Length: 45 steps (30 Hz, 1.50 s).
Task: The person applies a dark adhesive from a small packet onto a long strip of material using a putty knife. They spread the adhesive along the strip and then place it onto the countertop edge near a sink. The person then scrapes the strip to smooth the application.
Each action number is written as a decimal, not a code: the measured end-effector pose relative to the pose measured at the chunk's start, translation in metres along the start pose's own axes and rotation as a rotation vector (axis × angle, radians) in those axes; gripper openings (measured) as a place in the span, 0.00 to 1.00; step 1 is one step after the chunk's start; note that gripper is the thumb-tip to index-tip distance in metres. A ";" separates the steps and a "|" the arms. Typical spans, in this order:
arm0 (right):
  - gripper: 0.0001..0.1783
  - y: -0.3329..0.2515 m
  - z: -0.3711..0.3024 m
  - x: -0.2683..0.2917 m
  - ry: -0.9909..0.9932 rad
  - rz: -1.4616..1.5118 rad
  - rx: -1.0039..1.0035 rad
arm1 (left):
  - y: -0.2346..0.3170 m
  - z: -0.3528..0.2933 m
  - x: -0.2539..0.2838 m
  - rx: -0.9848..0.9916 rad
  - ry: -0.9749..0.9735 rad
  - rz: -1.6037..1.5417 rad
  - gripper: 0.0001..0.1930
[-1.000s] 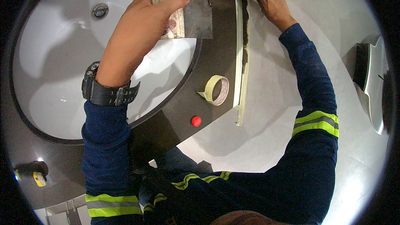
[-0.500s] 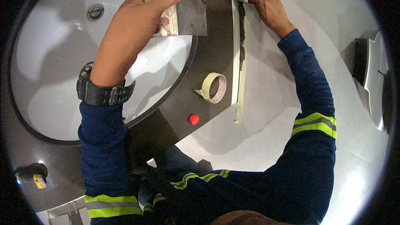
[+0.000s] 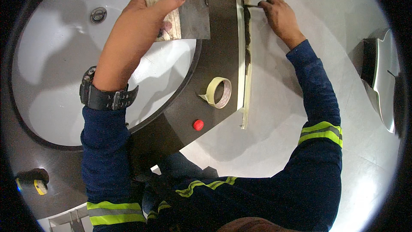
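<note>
My left hand (image 3: pixel 139 28) is closed on a flat, wide scraper plate (image 3: pixel 193 10), grey metal with a pale, stained strip under my thumb, held above the basin's right rim. My right hand (image 3: pixel 281 19) pinches a thin, dark, narrow tool (image 3: pixel 254 6). Its tip meets the seam (image 3: pixel 247 28) between the dark countertop and the pale wall. Dark, uneven paste shows along that seam. Pale masking tape (image 3: pixel 240 64) borders the seam on the countertop side, and another strip (image 3: pixel 245 116) runs along the wall side.
A white oval basin (image 3: pixel 47 103) with a metal drain (image 3: pixel 98 15) fills the left. On the brown countertop (image 3: pixel 171 124) lie a roll of masking tape (image 3: pixel 210 92), a red cap (image 3: pixel 198 125) and a yellow-and-black object (image 3: pixel 40 186). A silver-and-black fixture (image 3: pixel 382 79) juts from the right.
My right hand has shifted slightly right and nearer along the seam, and more of the thin tool shows. The scraper plate in my left hand has moved slightly left and nearer.
</note>
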State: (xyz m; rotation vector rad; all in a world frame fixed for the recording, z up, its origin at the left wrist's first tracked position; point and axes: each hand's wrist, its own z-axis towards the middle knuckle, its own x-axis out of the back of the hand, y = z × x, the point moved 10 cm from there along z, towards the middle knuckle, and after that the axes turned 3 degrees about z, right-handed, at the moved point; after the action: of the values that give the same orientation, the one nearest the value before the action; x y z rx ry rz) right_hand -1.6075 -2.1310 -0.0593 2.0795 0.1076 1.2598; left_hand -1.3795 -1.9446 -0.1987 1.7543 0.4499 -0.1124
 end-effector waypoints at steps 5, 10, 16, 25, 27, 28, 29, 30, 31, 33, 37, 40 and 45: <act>0.14 0.030 0.038 0.022 0.249 -0.009 -0.033 | 0.003 -0.003 -0.002 0.048 -0.014 0.027 0.30; 0.13 0.057 0.075 0.001 0.378 0.160 -0.049 | 0.009 -0.007 -0.007 0.031 -0.012 -0.002 0.28; 0.15 0.080 0.103 -0.022 0.407 0.163 -0.046 | 0.000 -0.002 -0.009 0.044 -0.031 -0.048 0.26; 0.16 0.081 0.118 -0.037 0.296 0.128 -0.110 | -0.008 0.003 -0.006 0.065 -0.035 -0.050 0.25; 0.15 0.083 0.118 -0.037 0.312 0.116 -0.088 | -0.010 0.005 -0.007 0.069 -0.042 -0.077 0.25; 0.15 0.087 0.117 -0.039 0.318 0.108 -0.078 | -0.010 0.005 -0.008 0.066 -0.040 -0.079 0.24; 0.15 0.091 0.116 -0.044 0.294 0.099 -0.064 | -0.010 0.005 -0.009 0.065 -0.038 -0.080 0.24; 0.15 0.093 0.118 -0.048 0.274 0.093 -0.048 | -0.009 0.005 -0.009 0.063 -0.039 -0.078 0.25; 0.14 0.093 0.119 -0.053 0.254 0.088 -0.032 | -0.009 0.004 -0.009 0.061 -0.040 -0.075 0.25; 0.14 0.093 0.118 -0.062 0.238 0.091 -0.027 | -0.007 0.003 -0.007 0.063 -0.030 -0.057 0.25; 0.12 0.099 0.119 -0.072 0.243 0.082 -0.007 | -0.005 0.001 -0.003 0.079 0.000 0.000 0.26; 0.10 0.107 0.125 -0.078 0.180 0.016 0.049 | -0.002 -0.001 -0.003 0.081 0.007 0.004 0.27; 0.07 0.118 0.133 -0.084 0.105 0.051 0.015 | 0.001 -0.002 -0.005 0.045 -0.009 -0.035 0.28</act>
State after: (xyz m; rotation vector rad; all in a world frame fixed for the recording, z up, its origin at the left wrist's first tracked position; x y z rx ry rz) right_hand -1.5763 -2.3230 -0.0904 2.0398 0.1126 1.4033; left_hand -1.3844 -1.9444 -0.1962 1.7893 0.4755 -0.1561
